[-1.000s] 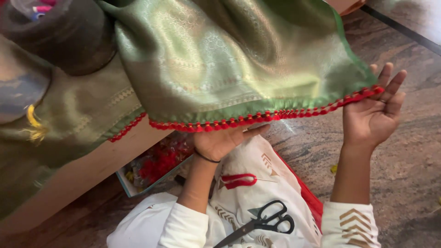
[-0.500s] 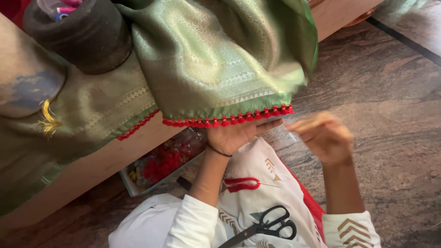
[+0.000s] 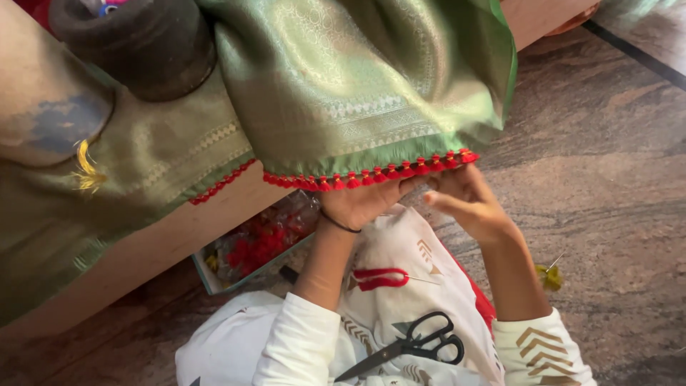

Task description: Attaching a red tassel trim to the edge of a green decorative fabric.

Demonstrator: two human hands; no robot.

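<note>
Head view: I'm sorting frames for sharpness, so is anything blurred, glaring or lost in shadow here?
Head view: mostly sharp; the shiny green woven cloth with red tassel trim shows soft sheen, no harsh glare; the right hand is slightly soft at the fingertips, the left hand sits in the cloth's shadow; the black-handled scissors are crisp; the dark round pot at top left loses detail.

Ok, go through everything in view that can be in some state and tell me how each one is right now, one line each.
Green fabric: draped over the wooden edge, hanging down.
Red tassel border: along the hem, touched by both hands.
Left hand: under the hem, fingers on the tassels.
Right hand: at the hem beside it, grip unclear.
Scissors: closed, lying on the lap.
Plastic box: on the floor, holding red bits.
</note>
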